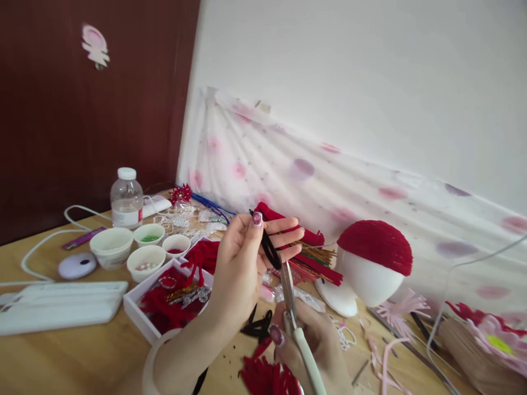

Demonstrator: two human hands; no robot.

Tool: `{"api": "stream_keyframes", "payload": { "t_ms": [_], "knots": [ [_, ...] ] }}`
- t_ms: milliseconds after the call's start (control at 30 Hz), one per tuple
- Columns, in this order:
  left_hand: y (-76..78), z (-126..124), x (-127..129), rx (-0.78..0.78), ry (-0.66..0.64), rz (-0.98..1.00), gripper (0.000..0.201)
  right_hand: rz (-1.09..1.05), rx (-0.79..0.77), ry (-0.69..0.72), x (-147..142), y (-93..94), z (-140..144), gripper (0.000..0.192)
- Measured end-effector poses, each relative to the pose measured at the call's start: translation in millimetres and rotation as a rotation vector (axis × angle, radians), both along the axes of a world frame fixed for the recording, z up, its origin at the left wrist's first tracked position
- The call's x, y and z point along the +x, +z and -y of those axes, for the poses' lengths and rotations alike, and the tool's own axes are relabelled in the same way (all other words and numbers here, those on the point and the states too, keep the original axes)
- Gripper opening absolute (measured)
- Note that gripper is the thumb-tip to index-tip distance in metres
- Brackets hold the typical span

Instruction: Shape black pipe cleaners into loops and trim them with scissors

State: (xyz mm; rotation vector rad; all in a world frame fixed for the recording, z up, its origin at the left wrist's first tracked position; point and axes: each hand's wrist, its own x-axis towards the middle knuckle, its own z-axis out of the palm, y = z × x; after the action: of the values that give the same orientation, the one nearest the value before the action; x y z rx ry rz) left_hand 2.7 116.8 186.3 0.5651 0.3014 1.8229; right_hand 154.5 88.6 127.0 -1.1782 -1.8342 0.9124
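Presently, I read the left hand (pixel 242 258) at the center of the frame as pinching a black strip (pixel 270 251) between thumb and fingers, its palm turned toward me and the other fingers extended to the right. The strip hangs in a narrow bend along those fingers. Directly below it, I register the right hand (pixel 319 337) gripping a pair of scissors (pixel 293 315) with white handles, blades directed upward. The blade tips lie at the lower end of the strip; I cannot tell whether they touch it.

Beneath the hands, at bottom center, I locate a red tufted piece (pixel 269 376) and, just above it, loose black loops (pixel 258 328) on the wooden table (pixel 24 365). Left of center stands a white box (pixel 142 318) holding red pieces and gold and silver bundles. Beyond it, I note small white bowls (pixel 109 249), one with green beads (pixel 149 238), and a clear bottle (pixel 127 206). Right of center, a white form (pixel 370 285) carries a red fringed cap (pixel 374 247). A pink flower (pixel 496 344) occupies the lower right. Behind everything, I see a dotted curtain (pixel 329 181) across the middle right and a dark door (pixel 82 131) at upper left.
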Motion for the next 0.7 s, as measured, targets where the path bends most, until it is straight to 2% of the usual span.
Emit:
{"api": "stream_keyframes", "payload": {
  "t_ms": [167,367,567,700],
  "knots": [
    [2.6,1,1,0.042,-0.054,0.038,0.022,0.022,-0.010,-0.004,-2,3.9,2,0.025],
    [0.0,-1,2,0.018,-0.025,-0.002,0.021,0.027,-0.032,-0.021,0,10.0,2,0.027],
    [-0.4,-2,3,-0.003,-0.034,0.008,0.022,0.070,-0.016,0.040,6,8.0,-2,0.023],
    [-1.3,-2,4,-0.021,-0.012,-0.004,0.024,0.041,-0.079,-0.015,-1,11.6,1,0.027]
  ]
}}
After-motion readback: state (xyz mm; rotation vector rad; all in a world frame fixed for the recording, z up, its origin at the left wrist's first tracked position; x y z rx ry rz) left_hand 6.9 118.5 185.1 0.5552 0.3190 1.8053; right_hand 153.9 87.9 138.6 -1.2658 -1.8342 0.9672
